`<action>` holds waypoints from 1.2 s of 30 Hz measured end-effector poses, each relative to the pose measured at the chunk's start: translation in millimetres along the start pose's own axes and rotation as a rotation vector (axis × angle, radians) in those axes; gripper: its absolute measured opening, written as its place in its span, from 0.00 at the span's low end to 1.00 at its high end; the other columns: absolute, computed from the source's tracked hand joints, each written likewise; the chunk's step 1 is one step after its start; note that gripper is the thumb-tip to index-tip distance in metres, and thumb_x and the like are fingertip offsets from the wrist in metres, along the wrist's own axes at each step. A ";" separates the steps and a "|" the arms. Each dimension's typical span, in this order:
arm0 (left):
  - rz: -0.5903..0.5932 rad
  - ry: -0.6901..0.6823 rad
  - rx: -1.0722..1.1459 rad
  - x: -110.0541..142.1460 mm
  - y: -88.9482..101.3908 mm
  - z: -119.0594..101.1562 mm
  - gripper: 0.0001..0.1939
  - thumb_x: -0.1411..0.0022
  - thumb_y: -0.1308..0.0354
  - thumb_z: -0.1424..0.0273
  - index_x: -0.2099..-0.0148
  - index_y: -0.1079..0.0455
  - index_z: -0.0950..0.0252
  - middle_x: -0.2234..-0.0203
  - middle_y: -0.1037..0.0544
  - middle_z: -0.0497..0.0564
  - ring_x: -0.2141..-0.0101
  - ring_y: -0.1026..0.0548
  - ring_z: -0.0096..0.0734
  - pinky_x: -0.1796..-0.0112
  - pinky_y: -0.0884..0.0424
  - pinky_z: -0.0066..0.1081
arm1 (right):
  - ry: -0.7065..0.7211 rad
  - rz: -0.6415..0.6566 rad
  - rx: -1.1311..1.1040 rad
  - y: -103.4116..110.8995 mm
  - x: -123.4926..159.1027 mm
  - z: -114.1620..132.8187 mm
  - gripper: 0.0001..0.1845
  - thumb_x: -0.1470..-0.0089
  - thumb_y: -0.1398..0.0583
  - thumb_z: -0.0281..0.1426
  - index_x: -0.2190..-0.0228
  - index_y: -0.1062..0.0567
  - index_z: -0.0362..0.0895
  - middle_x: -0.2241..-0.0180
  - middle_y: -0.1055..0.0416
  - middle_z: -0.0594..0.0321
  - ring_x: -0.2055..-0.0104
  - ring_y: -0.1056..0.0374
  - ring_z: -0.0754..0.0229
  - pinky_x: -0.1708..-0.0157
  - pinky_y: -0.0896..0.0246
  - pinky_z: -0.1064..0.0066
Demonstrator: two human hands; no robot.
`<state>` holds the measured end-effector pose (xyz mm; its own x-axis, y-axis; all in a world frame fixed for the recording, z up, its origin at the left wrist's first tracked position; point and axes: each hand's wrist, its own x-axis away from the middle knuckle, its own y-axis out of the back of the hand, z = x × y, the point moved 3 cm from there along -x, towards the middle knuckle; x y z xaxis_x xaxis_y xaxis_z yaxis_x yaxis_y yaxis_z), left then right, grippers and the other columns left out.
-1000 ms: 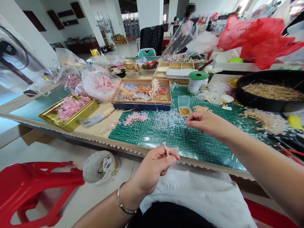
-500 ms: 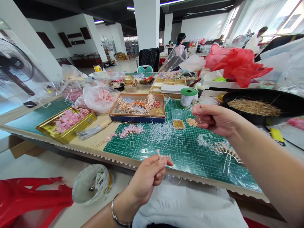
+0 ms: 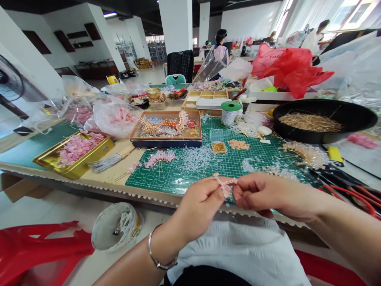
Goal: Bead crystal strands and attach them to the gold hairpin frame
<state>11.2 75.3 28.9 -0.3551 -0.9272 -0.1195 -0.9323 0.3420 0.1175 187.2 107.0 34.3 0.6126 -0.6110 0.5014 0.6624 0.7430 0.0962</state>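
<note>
- While the left hand [image 3: 198, 208] and right hand [image 3: 270, 194] meet, their fingers [image 3: 247, 190] clamp together on a small pink beaded sprig [image 3: 225, 186].
- The sprig sits just above the near edge of the green cutting mat [image 3: 154, 182], between the fingertips.
- Both hands are just above the tabletop [image 3: 104, 174] edge, with a white cloth [image 3: 235, 254] on the lap below.
- Loose clear beads [image 3: 196, 157] lie on the mat, near the hands.
- Farther on, a wooden tray [image 3: 165, 112] stands well apart; a black pan [image 3: 324, 137] sits to the right.
- Past the edge, a plastic tub [image 3: 116, 226] sits on the floor beside a red stool [image 3: 38, 246].
</note>
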 end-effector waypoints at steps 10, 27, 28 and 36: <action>0.079 0.138 -0.023 10.2 -25.9 16.5 0.16 0.29 0.52 0.64 0.65 0.27 0.64 0.68 0.24 0.52 0.64 0.28 0.35 0.60 0.35 0.32 | -0.028 -0.164 0.181 -11.2 17.0 -32.1 0.03 0.53 0.42 0.26 0.75 0.29 0.45 0.80 0.42 0.71 0.78 0.53 0.67 0.79 0.61 0.72; -0.059 0.209 0.379 14.7 -35.1 23.0 0.11 0.33 0.43 0.62 0.65 0.34 0.64 0.74 0.30 0.46 0.73 0.36 0.25 0.66 0.39 0.28 | 0.174 -0.547 -0.529 -28.1 37.0 -58.5 0.18 0.47 0.35 0.49 0.62 0.22 0.49 0.70 0.33 0.65 0.68 0.39 0.62 0.69 0.42 0.72; -0.075 0.194 0.375 15.5 -36.2 23.2 0.11 0.33 0.43 0.62 0.65 0.34 0.64 0.74 0.30 0.46 0.74 0.38 0.25 0.67 0.40 0.28 | 0.182 -0.529 -0.557 -32.8 34.7 -60.7 0.17 0.48 0.33 0.47 0.63 0.22 0.49 0.69 0.32 0.65 0.68 0.39 0.62 0.69 0.42 0.72; -0.176 0.132 0.336 22.7 -37.9 25.1 0.14 0.32 0.43 0.59 0.65 0.34 0.63 0.74 0.31 0.46 0.76 0.41 0.24 0.72 0.44 0.28 | 0.288 -0.694 -0.684 -50.1 34.1 -58.7 0.16 0.48 0.33 0.46 0.67 0.26 0.48 0.79 0.43 0.72 0.79 0.50 0.68 0.82 0.55 0.76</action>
<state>36.8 45.1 -3.0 -0.1962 -0.9803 0.0215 -0.9564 0.1865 -0.2249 200.3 32.9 -4.0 0.0201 -0.9576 0.2874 0.9607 -0.0611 -0.2708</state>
